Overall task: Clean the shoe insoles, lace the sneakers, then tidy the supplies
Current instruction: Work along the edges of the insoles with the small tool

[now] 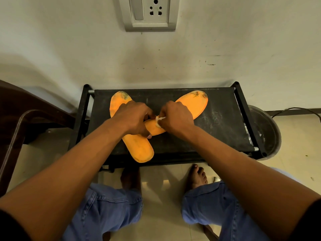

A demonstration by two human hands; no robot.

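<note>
Two orange insoles lie crossed on a black rack top (218,129). The left insole (139,148) runs from the far left to the near edge, with dark stains at its toe. The right insole (192,105) runs from the far right down to the middle, and its heel lies over the left one. My left hand (133,117) presses down where the insoles cross, fingers curled on them. My right hand (177,117) pinches a small white wad (159,120) against the right insole's heel.
The rack stands against a scuffed white wall with a switch and socket plate (149,13). A brown plastic chair (26,122) is at the left. A round metal basin (267,133) sits on the floor to the right, with a black cable behind it. My bare feet rest below the rack.
</note>
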